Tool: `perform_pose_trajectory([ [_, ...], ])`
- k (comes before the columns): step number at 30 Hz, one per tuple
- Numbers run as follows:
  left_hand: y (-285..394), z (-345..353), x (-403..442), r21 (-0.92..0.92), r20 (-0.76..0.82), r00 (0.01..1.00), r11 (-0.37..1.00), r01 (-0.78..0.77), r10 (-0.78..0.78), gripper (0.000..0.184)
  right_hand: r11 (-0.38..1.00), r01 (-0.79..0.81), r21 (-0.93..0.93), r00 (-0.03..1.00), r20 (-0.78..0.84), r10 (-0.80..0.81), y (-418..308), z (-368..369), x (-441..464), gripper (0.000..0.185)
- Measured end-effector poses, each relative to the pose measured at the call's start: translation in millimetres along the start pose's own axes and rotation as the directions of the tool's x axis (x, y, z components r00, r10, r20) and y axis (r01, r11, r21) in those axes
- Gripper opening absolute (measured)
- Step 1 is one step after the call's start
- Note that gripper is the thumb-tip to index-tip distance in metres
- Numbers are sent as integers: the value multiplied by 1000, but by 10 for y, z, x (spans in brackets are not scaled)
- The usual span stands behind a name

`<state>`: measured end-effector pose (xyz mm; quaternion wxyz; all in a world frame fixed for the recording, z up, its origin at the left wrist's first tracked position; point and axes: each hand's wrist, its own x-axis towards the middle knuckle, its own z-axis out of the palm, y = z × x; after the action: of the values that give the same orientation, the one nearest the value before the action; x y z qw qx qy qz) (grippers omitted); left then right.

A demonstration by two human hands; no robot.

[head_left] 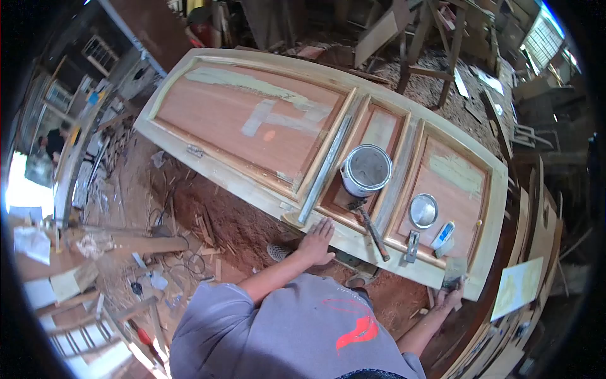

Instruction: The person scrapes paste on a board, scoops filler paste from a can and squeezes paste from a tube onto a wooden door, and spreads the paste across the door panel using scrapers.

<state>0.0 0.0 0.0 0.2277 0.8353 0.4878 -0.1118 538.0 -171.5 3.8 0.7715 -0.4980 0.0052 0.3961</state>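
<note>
A wooden panelled door [252, 180] lies flat in front of me, with pale filler smears on its reddish panels. My left hand [317, 243] rests at the door's near edge, fingers stretched out and holding nothing. Low on the right, my right hand [449, 295] is closed around a putty knife [454, 271], whose broad blade lies over the door's near edge. On the door stand an open metal can [367, 169] and a hammer [371, 234] lying beside it. Further right are a round metal lid [423, 210], a small metal plane-like tool [412, 246] and a white-and-blue tube [444, 235].
A long metal straightedge [325, 170] lies across the door. Wood scraps and shavings cover the floor at left. Boards [536, 234] are stacked at right beside a pale stained sheet [517, 287]. A wooden trestle [429, 57] stands behind. Another person [57, 140] is far left.
</note>
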Motion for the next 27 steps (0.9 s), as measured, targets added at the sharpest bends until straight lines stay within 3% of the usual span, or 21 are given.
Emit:
perform_pose_trajectory([
  [2, -18, -65, -35, -26, -16, 998, 997, 68, -69, 107, 999, 21, 44, 999, -38, -19, -282, 45, 420, 34],
  [3, 106, -49, -95, 44, -43, 984, 983, 177, -175, 107, 991, -39, 125, 998, -50, 46, 42, -320, 752, 36],
  [6, 733, 152, 97, -99, -62, 945, 944, 315, -322, 108, 998, 25, 52, 995, -98, -20, -1000, -430, 1095, 47],
  [9, 917, 206, 220, -129, -42, 894, 890, 438, -447, 108, 998, -60, -34, 986, -158, 54, -1418, -762, 1428, 57],
  [13, 1036, 292, 335, -155, -14, 881, 871, 466, -474, 108, 976, -68, -209, 946, -324, -3, -1737, -1212, 1623, 54],
  [14, 1068, 316, 339, -169, -34, 880, 871, 462, -473, 109, 931, -199, -306, 963, -237, 128, -1807, -1690, 1830, 58],
  [16, 1131, 298, 354, -141, 0, 873, 864, 483, -488, 109, 940, -183, -289, 951, -295, 94, -1681, -2401, 2146, 57],
  [21, 1028, 216, 376, -160, 49, 880, 866, 474, -473, 100, 924, -259, -282, 851, -519, 80, -1616, -2375, 1895, 55],
  [22, 949, 214, 387, -185, 69, 889, 870, 457, -452, 96, 974, -156, -163, 886, -460, 65, -1561, -2542, 2027, 59],
  [25, 649, 288, 272, -251, 76, 914, 880, 404, -398, 86, 991, -71, -117, 799, -602, -14, -1695, -2287, 2021, 64],
  [27, 581, 312, 233, -284, 36, 931, 890, 357, -362, 82, 971, -38, -234, 812, -574, -107, -1747, -2843, 2411, 64],
])
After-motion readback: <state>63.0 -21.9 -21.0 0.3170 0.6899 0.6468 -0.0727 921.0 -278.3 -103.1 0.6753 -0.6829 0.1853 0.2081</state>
